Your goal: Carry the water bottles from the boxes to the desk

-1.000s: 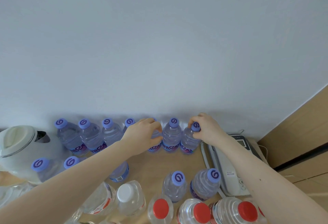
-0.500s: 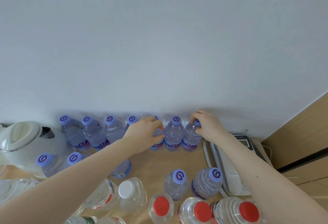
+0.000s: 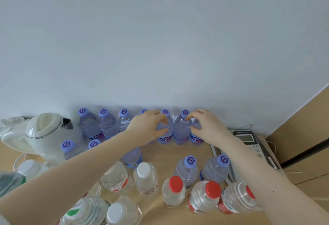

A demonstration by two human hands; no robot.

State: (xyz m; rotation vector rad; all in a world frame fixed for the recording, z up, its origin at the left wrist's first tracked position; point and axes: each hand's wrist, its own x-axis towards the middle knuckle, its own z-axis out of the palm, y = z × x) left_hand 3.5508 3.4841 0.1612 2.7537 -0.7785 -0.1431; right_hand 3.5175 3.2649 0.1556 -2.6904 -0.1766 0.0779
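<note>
A row of purple-capped water bottles (image 3: 182, 128) stands on the wooden desk (image 3: 178, 151) against the white wall. My left hand (image 3: 146, 129) is wrapped around the shoulder of one bottle (image 3: 165, 126) in that row, whose cap shows above my fingers. My right hand (image 3: 209, 128) grips the rightmost bottle (image 3: 195, 136) of the row and hides its cap. One bottle stands between the two I hold. Both held bottles are upright with their bases on the desk.
A white kettle (image 3: 44, 132) sits at the left, a desk phone (image 3: 249, 142) at the right by a wooden panel (image 3: 302, 123). Nearer me stand two more purple-capped bottles (image 3: 187, 171), three red-capped bottles (image 3: 175, 191) and several white-capped ones (image 3: 146, 176).
Both hands have stayed on their bottles in the back row and pushed slightly toward the wall. My right hand has slid from the cap down over the bottle's neck.
</note>
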